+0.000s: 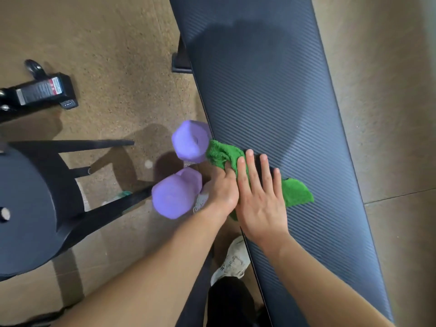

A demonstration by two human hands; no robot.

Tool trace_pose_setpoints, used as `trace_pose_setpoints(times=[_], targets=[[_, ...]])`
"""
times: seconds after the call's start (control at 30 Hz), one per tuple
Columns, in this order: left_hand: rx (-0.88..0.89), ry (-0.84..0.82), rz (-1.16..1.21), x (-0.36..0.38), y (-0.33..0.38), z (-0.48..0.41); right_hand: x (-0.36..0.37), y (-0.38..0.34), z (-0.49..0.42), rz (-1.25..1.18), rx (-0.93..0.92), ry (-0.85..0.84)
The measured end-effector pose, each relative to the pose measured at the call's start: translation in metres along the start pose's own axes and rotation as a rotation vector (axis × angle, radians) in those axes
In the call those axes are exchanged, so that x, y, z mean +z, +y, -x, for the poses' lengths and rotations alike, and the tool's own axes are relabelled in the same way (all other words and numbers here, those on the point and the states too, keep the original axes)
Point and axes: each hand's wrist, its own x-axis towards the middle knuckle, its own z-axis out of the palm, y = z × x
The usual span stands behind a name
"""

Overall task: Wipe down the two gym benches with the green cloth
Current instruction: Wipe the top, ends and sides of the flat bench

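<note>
A black ribbed gym bench pad point(271, 95) runs diagonally from top centre to bottom right. The green cloth point(296, 191) lies on its left edge, bunched at its left end. My right hand point(257, 194) presses flat on the cloth with straight, spread fingers. My left hand point(219, 187) sits at the bench's edge beside it, thumb dug into the bunched end of the cloth; its other fingers are hidden. A damp patch darkens the pad above the cloth.
A purple dumbbell point(175, 192) sits just left of my left hand, beside the bench edge. A round black padded seat point(26, 208) on black legs stands at the left. A black machine foot point(44, 90) is at the upper left. My white shoe point(232, 260) is under the bench edge.
</note>
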Motion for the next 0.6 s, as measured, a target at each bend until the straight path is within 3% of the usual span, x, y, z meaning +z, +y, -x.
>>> trace_pose_setpoints(times=[0.1, 0.27, 0.6], targets=[[0.023, -0.010, 0.066, -0.015, 0.045, -0.014, -0.016, 0.005, -0.048, 0.051, -0.064, 0.019], [0.103, 0.122, 0.158, -0.044, 0.134, -0.069, -0.053, -0.007, -0.157, 0.049, -0.069, 0.073], [0.004, -0.066, 0.193, -0.040, 0.092, -0.031, -0.033, -0.005, -0.100, 0.064, -0.116, 0.036]])
